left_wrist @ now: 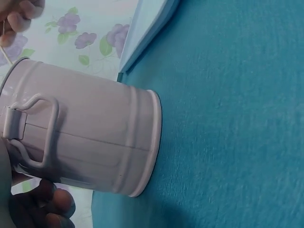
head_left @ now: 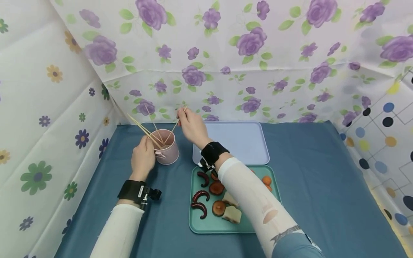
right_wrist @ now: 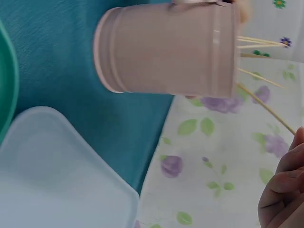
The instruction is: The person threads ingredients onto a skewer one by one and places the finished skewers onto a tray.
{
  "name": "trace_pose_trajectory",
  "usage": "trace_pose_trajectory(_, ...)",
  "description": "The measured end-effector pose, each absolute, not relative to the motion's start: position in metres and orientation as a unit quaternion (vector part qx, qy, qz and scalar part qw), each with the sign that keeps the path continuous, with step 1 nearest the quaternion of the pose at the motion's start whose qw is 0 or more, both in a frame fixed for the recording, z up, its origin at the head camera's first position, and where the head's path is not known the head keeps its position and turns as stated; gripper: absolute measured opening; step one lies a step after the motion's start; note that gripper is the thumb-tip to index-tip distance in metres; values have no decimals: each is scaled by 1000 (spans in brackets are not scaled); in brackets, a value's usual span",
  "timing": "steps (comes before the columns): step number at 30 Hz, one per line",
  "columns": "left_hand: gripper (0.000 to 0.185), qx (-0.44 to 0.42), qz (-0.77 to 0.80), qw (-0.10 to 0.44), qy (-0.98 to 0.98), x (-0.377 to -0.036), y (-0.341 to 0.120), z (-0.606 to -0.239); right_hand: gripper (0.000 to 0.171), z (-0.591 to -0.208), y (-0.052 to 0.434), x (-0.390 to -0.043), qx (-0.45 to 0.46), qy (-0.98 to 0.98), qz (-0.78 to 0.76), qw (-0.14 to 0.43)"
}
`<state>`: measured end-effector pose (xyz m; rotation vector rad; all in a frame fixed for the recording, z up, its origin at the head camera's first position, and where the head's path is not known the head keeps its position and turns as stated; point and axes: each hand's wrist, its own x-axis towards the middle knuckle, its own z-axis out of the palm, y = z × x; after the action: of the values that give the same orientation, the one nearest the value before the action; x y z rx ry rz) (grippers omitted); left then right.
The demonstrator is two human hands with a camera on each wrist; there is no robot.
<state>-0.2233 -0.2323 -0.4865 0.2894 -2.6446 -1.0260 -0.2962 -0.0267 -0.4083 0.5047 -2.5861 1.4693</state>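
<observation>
A pink metal cup (head_left: 167,147) (left_wrist: 90,137) (right_wrist: 166,47) with a small side handle stands on the blue cloth and holds several thin wooden skewers (head_left: 145,130) (right_wrist: 261,61). My left hand (head_left: 142,156) grips the cup's left side; its fingers (left_wrist: 45,206) show behind the cup. My right hand (head_left: 191,123) (right_wrist: 285,190) is above and right of the cup, pinching the top of one skewer (head_left: 175,123) that still leans in the cup.
A pale blue tray (head_left: 238,143) (right_wrist: 52,175) lies right of the cup. In front of it a green tray (head_left: 200,226) holds mushrooms, dark curved pieces, orange pieces and pale chunks. Flowered sheets wall in the back and sides.
</observation>
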Motion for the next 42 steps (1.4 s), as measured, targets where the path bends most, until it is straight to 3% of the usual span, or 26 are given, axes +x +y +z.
trace_pose_trajectory(6,60,107,-390,154,-901,-222,-233,-490,44,-397,-8,-296,165,-819,542,95)
trace_pose_trajectory(9,59,114,-409,183,-887,-221,-231,-493,43,-396,3,-294,154,-793,580,105)
trace_pose_trajectory(13,46,123,-443,292,-838,-211,-226,-494,42,-397,17,-287,130,-744,649,93)
trace_pose_trajectory(17,33,76,-467,406,-782,-197,-214,-489,40,-403,39,-276,106,-702,700,79)
trace_pose_trajectory(23,33,-61,-445,486,-750,-179,-181,-470,46,-415,86,-251,96,-681,726,26)
trace_pose_trajectory(27,40,-152,-399,452,-784,-171,-161,-465,48,-422,110,-234,121,-685,719,-8)
trace_pose_trajectory(32,48,-223,-360,333,-842,-165,-144,-472,49,-433,129,-215,128,-685,717,-28)
trace_pose_trajectory(36,38,-234,-347,283,-863,-162,-138,-478,49,-442,135,-207,124,-683,719,-37)
trace_pose_trajectory(42,21,-241,-314,261,-881,-159,-136,-485,48,-449,136,-201,120,-681,721,-43)
